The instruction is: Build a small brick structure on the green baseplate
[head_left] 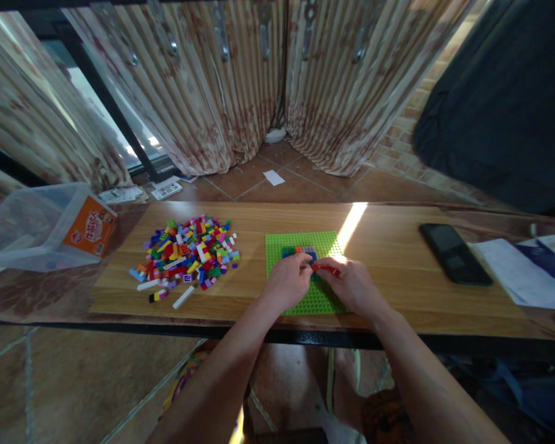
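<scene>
A green studded baseplate (314,302) lies on the wooden board in front of me. Several bricks in blue, orange, grey and green form a small build (298,250) on its upper middle. My left hand (288,280) is closed at the lower edge of that build, its fingertips pressed close to the bricks; what they grip is hidden. From the right, my right hand (349,283) pinches a long red brick (328,269), whose left end reaches toward my left fingertips. Whether the red brick is pressed onto the studs cannot be made out.
Left on the wooden board (250,296) is a pile of loose coloured bricks (189,253). A clear plastic box (41,228) with an orange label stands beyond it. On the right lie a black phone (456,254) and papers (522,271).
</scene>
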A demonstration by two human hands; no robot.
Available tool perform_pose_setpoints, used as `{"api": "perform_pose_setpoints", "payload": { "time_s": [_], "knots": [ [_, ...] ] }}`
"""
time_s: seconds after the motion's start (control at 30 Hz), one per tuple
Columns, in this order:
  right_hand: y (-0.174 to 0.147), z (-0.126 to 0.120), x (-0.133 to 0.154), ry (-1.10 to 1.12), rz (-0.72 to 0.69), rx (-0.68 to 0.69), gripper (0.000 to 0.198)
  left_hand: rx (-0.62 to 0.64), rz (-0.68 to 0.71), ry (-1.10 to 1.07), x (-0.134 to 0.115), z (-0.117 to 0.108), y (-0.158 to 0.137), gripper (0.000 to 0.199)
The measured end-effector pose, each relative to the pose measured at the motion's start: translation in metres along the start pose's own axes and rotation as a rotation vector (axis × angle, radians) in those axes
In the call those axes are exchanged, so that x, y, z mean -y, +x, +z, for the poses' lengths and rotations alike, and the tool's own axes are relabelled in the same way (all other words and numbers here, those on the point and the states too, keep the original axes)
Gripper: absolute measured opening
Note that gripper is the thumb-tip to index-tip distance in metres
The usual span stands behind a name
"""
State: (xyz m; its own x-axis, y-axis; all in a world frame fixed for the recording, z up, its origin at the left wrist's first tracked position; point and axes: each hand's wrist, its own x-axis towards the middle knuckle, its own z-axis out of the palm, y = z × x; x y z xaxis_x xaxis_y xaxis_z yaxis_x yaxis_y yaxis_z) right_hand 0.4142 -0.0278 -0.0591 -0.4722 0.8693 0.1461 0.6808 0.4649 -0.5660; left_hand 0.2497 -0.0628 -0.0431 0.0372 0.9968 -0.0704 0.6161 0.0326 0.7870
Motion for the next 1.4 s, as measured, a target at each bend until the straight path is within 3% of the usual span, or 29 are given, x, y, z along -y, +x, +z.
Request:
{"api": "perform_pose_setpoints", "payload": {
  "time_s": [0.23,1.03,1.4],
  "knots": [
    [0.0,-0.003,0.005,0.056,0.083,0.015,0.02,-0.001,-0.001,-0.004,0.001,0.0,0.0,0.031],
    [0.003,0.002,0.01,-0.048,0.108,-0.076,0.024,-0.065,-0.028,-0.089,0.002,0.005,0.003,0.026],
    [0.004,0.004,0.014,0.025,0.167,-0.09,0.018,-0.025,-0.206,-0.47,-0.002,0.006,0.002,0.029]
  ]
}}
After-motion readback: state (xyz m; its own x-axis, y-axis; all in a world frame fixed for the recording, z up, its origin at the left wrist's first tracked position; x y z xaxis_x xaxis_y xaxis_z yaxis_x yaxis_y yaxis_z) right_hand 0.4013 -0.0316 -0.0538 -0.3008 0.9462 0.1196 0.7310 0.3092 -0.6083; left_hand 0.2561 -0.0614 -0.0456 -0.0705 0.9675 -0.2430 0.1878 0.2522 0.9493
